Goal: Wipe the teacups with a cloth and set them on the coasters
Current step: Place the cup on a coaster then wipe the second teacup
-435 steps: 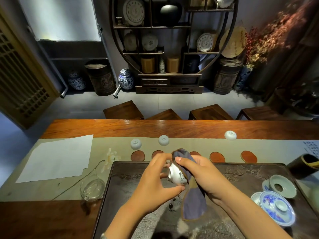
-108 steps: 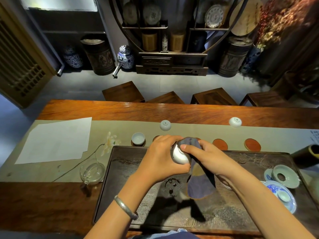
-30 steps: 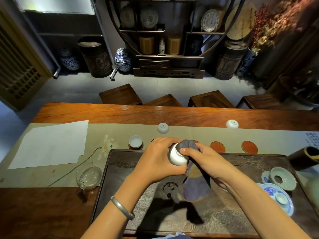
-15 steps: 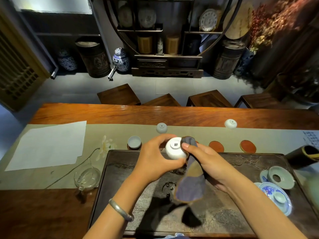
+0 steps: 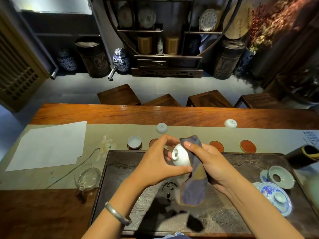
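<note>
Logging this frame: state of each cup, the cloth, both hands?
held teacup: tipped, foot facing camera
cloth: hanging from right hand, against cup
left hand: gripping cup
leftmost teacup: upright on coaster
two far teacups: upside down on runner

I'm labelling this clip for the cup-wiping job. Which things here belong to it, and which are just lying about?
Belongs to the job:
held teacup, in the left hand
cloth, in the right hand
upturned teacups
empty coasters
cup already on a coaster

Lying about:
paper sheet
glass pitcher
lidded bowl
</note>
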